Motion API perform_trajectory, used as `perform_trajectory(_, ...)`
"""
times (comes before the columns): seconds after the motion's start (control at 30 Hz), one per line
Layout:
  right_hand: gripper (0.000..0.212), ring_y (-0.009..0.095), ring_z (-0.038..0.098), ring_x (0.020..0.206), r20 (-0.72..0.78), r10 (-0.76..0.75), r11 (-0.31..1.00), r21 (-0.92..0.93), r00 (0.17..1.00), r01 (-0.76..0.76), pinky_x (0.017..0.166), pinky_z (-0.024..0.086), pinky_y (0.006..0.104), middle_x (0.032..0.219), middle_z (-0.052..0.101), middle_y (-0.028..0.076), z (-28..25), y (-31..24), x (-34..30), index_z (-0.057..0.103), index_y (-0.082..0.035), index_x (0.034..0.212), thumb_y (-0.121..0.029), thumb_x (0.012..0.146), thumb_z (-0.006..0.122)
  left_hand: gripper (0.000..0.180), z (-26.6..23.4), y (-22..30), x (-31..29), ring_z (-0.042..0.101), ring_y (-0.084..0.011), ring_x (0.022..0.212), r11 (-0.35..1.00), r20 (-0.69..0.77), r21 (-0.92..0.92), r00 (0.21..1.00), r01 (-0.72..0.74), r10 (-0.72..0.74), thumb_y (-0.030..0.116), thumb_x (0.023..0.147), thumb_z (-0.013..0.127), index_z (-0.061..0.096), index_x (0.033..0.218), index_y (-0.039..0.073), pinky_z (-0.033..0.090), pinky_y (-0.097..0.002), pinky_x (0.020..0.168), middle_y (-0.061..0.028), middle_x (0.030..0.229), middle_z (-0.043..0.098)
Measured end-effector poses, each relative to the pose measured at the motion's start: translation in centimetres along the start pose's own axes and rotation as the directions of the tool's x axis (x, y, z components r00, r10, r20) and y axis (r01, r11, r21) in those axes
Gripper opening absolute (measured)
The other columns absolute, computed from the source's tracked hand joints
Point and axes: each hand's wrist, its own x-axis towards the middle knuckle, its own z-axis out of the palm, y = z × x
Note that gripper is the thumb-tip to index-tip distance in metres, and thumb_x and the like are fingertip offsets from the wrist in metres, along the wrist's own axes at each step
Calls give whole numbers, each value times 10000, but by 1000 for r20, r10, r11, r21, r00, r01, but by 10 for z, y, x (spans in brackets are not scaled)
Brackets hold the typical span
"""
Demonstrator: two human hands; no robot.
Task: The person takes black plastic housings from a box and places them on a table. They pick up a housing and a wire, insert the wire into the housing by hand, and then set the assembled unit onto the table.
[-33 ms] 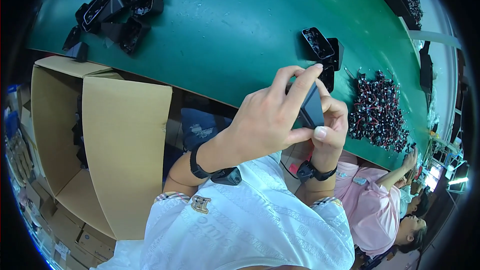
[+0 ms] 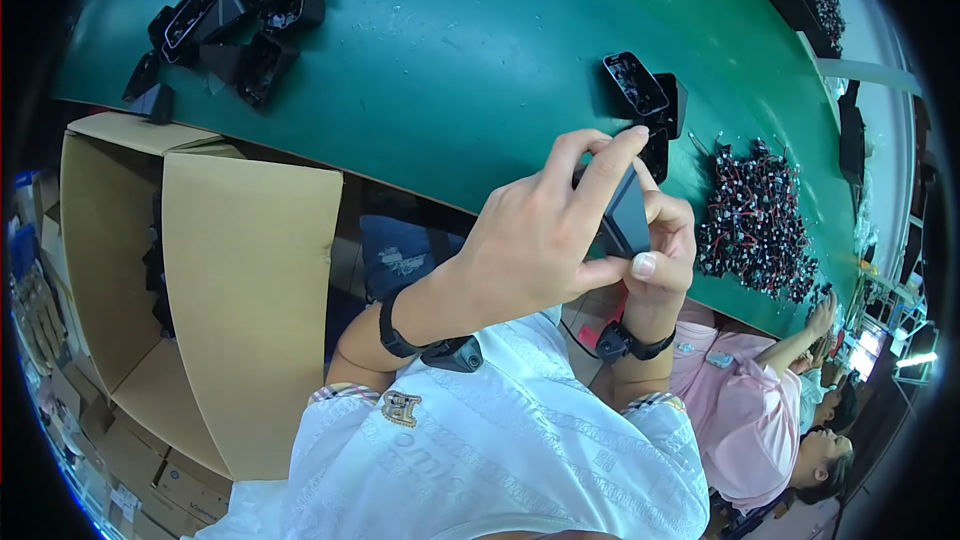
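Note:
A dark grey, angular plastic housing [image 2: 627, 215] is held up between my two hands, above the table's near edge. My left hand [image 2: 540, 225] grips it from the left, with fingers arched over its top and the thumb at its lower end. Around the right side curl the fingers of my right hand [image 2: 670, 240], its thumb pressed near the bottom corner. Fingers cover part of the housing, and its far face is hidden. Just beyond my fingertips, a few similar black housings lie together, one with its open, light-rimmed side [image 2: 636, 85] facing up.
The green table [image 2: 440, 70] carries a pile of black housings [image 2: 235, 15] at far left and a heap of small wired parts [image 2: 757, 225] at right. An open cardboard box [image 2: 250, 310] stands at left below the table edge. A person in pink [image 2: 745, 405] sits at right.

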Motion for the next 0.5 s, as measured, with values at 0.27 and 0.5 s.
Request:
perform_trajectory(0.27, 468, 272, 680, 1079, -77, -123, 992, -12, 989, 122, 1022, 508, 432, 1211, 665, 219, -25, -27, 27, 662, 97, 1089, -252, 808, 795, 745, 2, -12, 4, 649, -310, 1108, 948, -214, -289, 974, -132, 70, 160, 761, 854, 478, 1392, 33, 535, -394, 908, -177, 1316, 574)
perform_trajectory(0.5, 321, 345, 650, 1136, 374, -404, -282, -919, 835, 275, 957, 522, 418, 1374, 594, 163, -70, -94, 193, 726, 22, 880, -259, 781, 844, 193, 56, 55, -63, 624, -306, 887, 456, 466, -873, 570, 172, 677, 157, 973, 596, 628, 956, -33, 504, -402, 778, -160, 894, 639)
